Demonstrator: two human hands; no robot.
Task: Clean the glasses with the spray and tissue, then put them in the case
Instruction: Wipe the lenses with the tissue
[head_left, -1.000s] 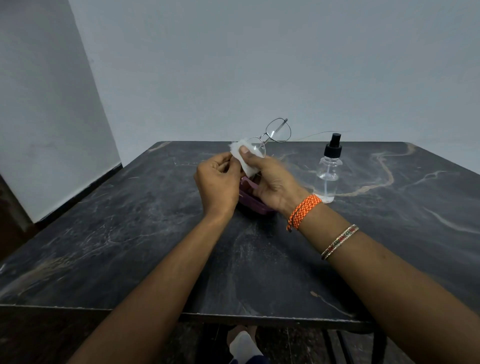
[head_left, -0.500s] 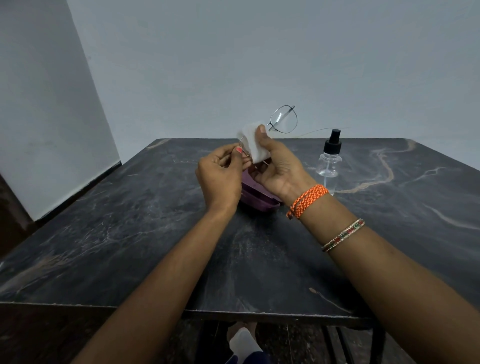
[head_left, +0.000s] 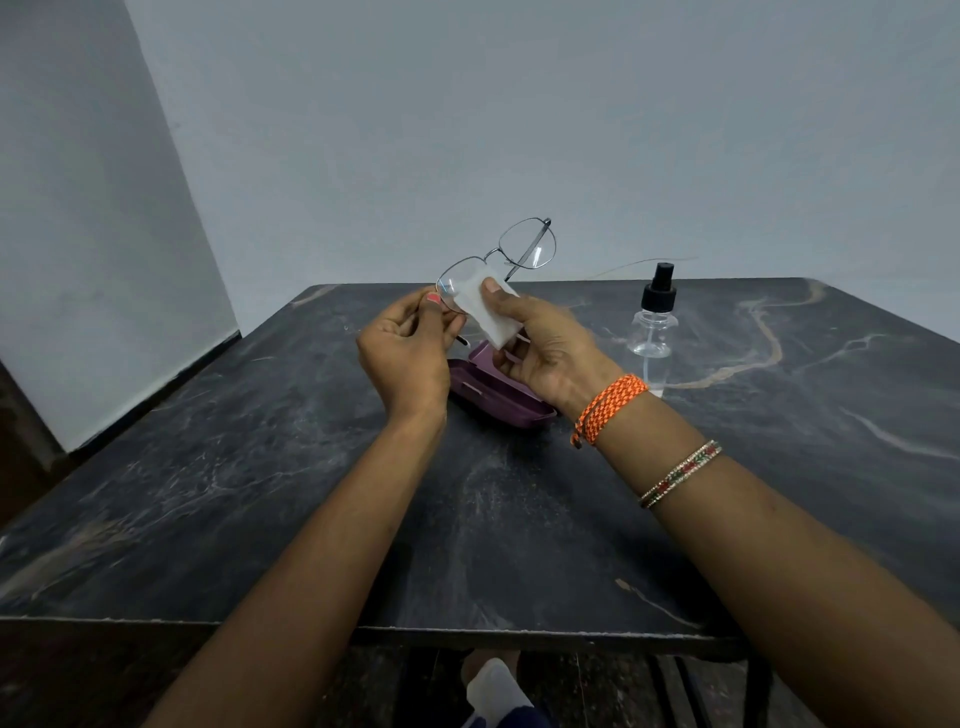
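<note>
Thin metal-framed glasses (head_left: 524, 244) are held up above the table's middle. My left hand (head_left: 408, 351) pinches the frame at the edge of the near lens. My right hand (head_left: 545, 348) holds a folded white tissue (head_left: 485, 312), its thumb pressing the tissue against that near lens. The far lens sticks up free against the wall. Below my hands an open purple glasses case (head_left: 493, 400) lies on the table, partly hidden by my right hand. A clear spray bottle (head_left: 653, 332) with a black nozzle stands upright to the right of the case.
The dark marble table (head_left: 260, 467) has its front edge near me. A grey wall stands behind it and a white panel at the left. A foot in a white sock (head_left: 496, 691) shows under the front edge.
Both hands have lifted the glasses a little higher. The tissue has slid behind the near lens, so more of that lens and frame now shows.
</note>
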